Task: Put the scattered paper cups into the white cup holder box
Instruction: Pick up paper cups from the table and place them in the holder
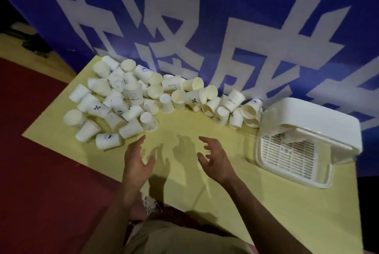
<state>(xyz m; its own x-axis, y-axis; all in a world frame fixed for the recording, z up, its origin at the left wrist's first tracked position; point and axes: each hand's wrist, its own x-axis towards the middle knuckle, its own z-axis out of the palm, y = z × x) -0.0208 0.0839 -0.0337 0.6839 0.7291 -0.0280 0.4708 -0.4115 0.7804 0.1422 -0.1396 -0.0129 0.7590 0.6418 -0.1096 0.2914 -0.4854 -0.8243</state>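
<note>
head view: holder box (pixel 311 118) interior hidden; print on cups (pixel 131 100) blurred

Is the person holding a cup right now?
No, the left hand and right hand are both open and empty above the yellow table.

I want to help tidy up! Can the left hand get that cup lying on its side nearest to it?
Probably yes. The left hand is open and empty, and the tipped cup lies just ahead of it at the pile's near edge, with only bare yellow table between them.
</note>
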